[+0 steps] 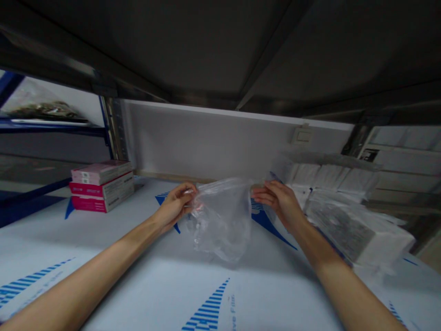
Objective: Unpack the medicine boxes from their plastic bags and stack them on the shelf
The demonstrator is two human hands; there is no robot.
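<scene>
A clear plastic bag [223, 220] hangs spread between my two hands, just above the film-covered surface. My left hand [177, 202] is closed in a pinch on the bag's upper left edge, where the plastic is bunched. At the opposite upper edge, my right hand [277, 200] has its thumb and fingers together on the bag's right side. The bag looks limp and see-through, and I make out nothing solid in it.
On the left, several pink-and-white boxes [103, 186] are stacked. Plastic-wrapped white packs [351, 225] lie close to my right forearm. A low dark shelf [206, 50] hangs overhead, and a pale panel [206, 142] closes off the back. Blue-printed film covers the work surface [148, 285].
</scene>
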